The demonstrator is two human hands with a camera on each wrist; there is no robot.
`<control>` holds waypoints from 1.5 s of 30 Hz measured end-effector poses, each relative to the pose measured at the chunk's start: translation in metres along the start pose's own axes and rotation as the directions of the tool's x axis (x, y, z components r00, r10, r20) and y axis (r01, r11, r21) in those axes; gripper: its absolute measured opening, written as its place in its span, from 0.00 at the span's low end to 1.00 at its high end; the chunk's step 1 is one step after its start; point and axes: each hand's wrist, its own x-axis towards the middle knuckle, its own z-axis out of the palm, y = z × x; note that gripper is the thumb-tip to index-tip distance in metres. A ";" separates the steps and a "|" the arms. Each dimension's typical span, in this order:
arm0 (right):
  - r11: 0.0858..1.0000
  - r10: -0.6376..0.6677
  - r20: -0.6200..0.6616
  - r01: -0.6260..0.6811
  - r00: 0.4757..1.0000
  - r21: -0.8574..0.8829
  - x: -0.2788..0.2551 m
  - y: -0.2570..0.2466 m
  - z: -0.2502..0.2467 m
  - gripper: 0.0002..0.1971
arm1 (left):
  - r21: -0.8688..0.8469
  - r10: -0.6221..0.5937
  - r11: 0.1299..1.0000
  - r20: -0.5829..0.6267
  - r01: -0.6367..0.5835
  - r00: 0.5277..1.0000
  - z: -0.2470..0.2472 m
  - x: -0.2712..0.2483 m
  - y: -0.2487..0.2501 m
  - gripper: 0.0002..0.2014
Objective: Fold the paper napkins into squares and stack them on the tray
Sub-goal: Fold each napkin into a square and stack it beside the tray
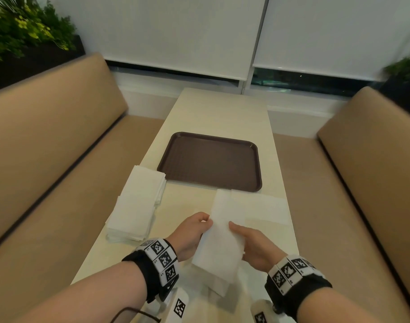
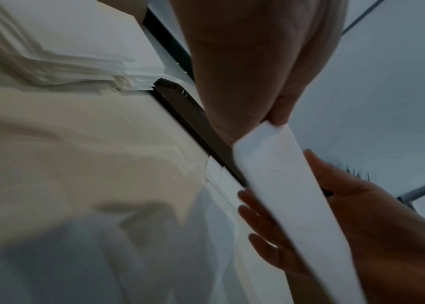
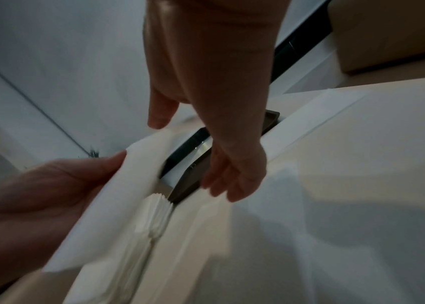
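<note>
Nearest the person, both hands held one white napkin (image 1: 219,238) raised above the near end of the counter (image 1: 225,115). The left hand (image 1: 192,231) pinched the napkin's left edge between thumb and fingers. The right hand (image 1: 254,244) gripped the right edge, thumb on top.

The head view showed the napkin as a long, narrow panel, tilted, its lower corner hanging toward the counter. The left wrist view showed what the head view did not: the right hand's fingers (image 2: 260,218) lay beneath the napkin (image 2: 289,197) with the thumb on its far side. The right wrist view showed the right thumb (image 3: 159,111) just above the napkin's upper edge (image 3: 118,197), and the remaining fingers extended and hanging loosely.

The held napkin was plain white with a fine texture; whether it was already folded could not be determined.

A second white sheet (image 1: 261,207) lay flat on the counter right of centre, just near the tray. A stack of unfolded napkins (image 1: 135,206) sat at the left counter edge, its sheets slightly fanned.

Further out, a dark brown tray (image 1: 211,160) rested on the cream counter with nothing on it. Tan padded benches (image 1: 48,145) flanked the counter on both sides. White roller blinds (image 1: 176,33) covered the far windows, and green plants (image 1: 17,26) stood at the far left.
</note>
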 end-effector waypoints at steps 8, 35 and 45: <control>0.953 -0.303 -0.095 0.300 0.948 -0.041 -0.008 -0.034 0.016 0.12 | -0.103 -0.040 0.993 0.134 0.054 0.990 -0.002 -0.010 0.014 0.14; 0.672 -0.559 0.080 0.508 0.825 -0.539 -0.046 -0.022 -0.002 0.25 | -0.064 -0.029 0.997 0.098 0.035 0.995 0.015 -0.019 0.028 0.15; 0.546 -0.480 0.099 0.385 0.872 -0.744 -0.048 -0.042 0.014 0.11 | 0.165 0.123 0.978 0.059 -0.131 0.991 0.015 -0.028 0.008 0.12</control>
